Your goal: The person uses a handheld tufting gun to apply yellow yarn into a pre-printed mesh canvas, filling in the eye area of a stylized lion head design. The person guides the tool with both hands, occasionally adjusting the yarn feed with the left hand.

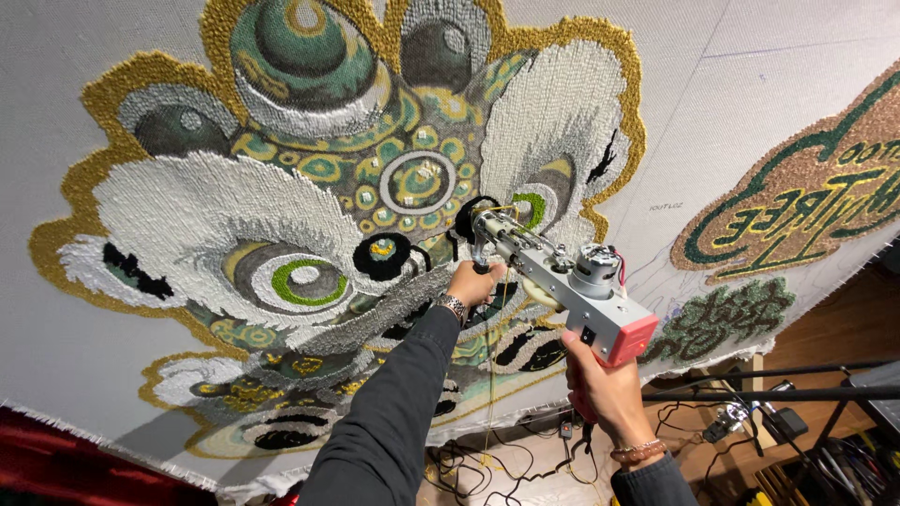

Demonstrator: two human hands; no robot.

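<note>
Both hands on tufting gun [562, 276]: left hand [473, 283] wrapped round front handle, right hand [605, 389] clamped on rear grip. Needle tip against stretched cloth [769, 103], at black patch in lion-head design [366, 206]. Design looks mostly filled; lower edge patchy, bare cloth around.

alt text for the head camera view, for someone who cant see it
A person presses a grey and pink tufting gun against a stretched white cloth, the left hand gripping its front handle and the right hand its rear grip. The tip meets a large tufted lion-dance face in green, gold, white and black; tangled cables lie on the floor below.
</note>
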